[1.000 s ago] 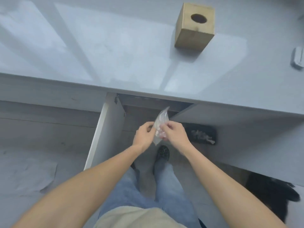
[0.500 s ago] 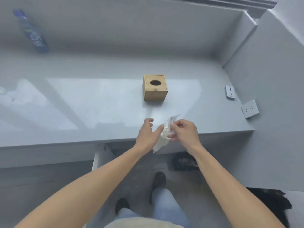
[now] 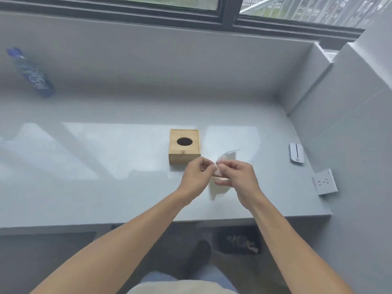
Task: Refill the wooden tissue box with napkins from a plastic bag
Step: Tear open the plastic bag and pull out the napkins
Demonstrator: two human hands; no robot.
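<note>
A square wooden tissue box (image 3: 184,146) with a dark oval hole in its lid stands on the grey counter (image 3: 106,170). Just in front of it and to the right, both hands hold a small clear plastic bag (image 3: 220,181) above the counter. My left hand (image 3: 196,177) pinches the bag's left edge with fingertips. My right hand (image 3: 239,177) pinches its top right part, near the left fingers. The bag hangs down between the hands, blurred, and its contents are hard to make out.
A blue bottle (image 3: 31,73) leans at the far left by the back wall. A white device (image 3: 296,154) lies at the counter's right, with a wall socket (image 3: 324,181) beside it. Under the counter sits a dark bin (image 3: 238,240). A window runs along the back.
Both hands have risen with the bag from below the counter's edge to above its surface, close to the wooden box. The view has tilted up, showing the window.
</note>
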